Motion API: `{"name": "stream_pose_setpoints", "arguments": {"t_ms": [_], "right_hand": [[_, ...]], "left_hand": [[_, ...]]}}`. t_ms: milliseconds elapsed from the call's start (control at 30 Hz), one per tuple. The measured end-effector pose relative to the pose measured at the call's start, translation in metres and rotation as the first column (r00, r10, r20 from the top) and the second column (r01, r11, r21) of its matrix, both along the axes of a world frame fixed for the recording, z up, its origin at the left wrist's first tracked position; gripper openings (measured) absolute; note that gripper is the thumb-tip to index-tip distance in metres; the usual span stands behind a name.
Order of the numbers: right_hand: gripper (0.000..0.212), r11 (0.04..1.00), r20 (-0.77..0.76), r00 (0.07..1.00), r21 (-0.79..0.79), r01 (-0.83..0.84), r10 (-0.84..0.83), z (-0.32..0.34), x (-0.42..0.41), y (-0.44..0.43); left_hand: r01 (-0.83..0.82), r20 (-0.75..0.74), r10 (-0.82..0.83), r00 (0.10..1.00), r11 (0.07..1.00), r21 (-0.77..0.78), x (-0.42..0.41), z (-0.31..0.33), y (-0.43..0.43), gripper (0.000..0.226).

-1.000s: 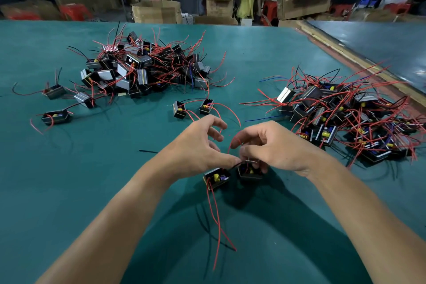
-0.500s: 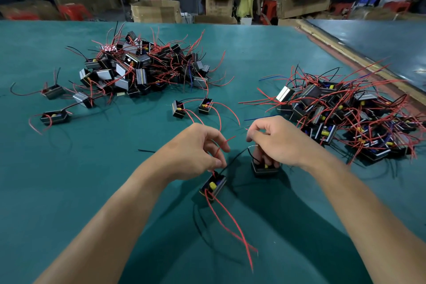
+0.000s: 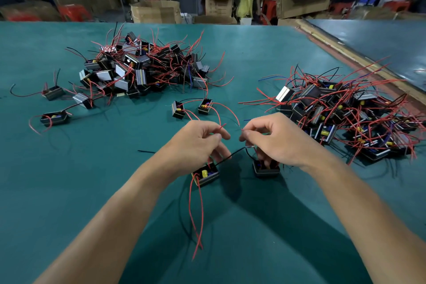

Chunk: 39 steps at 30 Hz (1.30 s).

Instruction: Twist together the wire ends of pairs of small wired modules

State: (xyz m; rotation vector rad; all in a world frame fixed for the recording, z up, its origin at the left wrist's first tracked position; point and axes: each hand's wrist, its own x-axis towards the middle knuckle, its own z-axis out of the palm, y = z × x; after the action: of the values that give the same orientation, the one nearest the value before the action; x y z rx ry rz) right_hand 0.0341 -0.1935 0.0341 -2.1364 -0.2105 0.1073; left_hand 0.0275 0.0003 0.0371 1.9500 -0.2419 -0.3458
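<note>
Half done with the module pair (image 3: 205, 174) on the worktop (image 3: 69, 191): finishes the black-lead joint (image 3: 247, 147), splits left hand (image 3: 198, 143) and right hand (image 3: 276, 140) apart from the earlier huddle, pinches one of the red lead ends (image 3: 221, 126) in each, likely twists reds next.

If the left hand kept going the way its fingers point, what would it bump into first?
Most likely the right hand, whose fingertips sit just across a small gap from the left hand. A looping red wire passes near there too; depth is unclear.
</note>
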Motion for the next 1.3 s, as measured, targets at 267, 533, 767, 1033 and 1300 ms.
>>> {"name": "stream_pose_setpoints", "arguments": {"t_ms": [267, 533, 767, 1033, 1300], "right_hand": [[0.009, 0.98, -0.074, 0.996, 0.194, -0.032, 0.048, 0.0022, -0.0006, 0.0025], [0.006, 0.964, -0.121, 0.988, 0.26, -0.058, 0.092, 0.0029, -0.0001, 0.003], [0.007, 0.955, -0.089, 0.985, 0.27, -0.119, 0.148, 0.0008, -0.0022, 0.0031], [0.011, 0.952, -0.059, 0.989, 0.286, -0.11, 0.132, -0.0007, -0.0017, 0.0053], [0.007, 0.953, -0.073, 0.99, 0.288, -0.093, 0.119, -0.0009, -0.0017, 0.0066]], "left_hand": [[-0.073, 0.111, 0.087, 0.99, 0.99, -0.121, -0.0045, 0.0033, -0.0043, 0.027], [-0.088, 0.12, 0.101, 0.988, 0.99, -0.11, -0.0039, 0.0013, -0.0058, 0.027], [-0.082, 0.129, 0.1, 0.987, 0.987, -0.142, -0.0038, -0.0004, -0.007, 0.016], [-0.094, 0.136, 0.115, 0.984, 0.984, -0.155, -0.0046, -0.0026, -0.0093, 0.01], [-0.107, 0.128, 0.129, 0.983, 0.981, -0.163, -0.0037, -0.0028, -0.0094, 0.011]]}}
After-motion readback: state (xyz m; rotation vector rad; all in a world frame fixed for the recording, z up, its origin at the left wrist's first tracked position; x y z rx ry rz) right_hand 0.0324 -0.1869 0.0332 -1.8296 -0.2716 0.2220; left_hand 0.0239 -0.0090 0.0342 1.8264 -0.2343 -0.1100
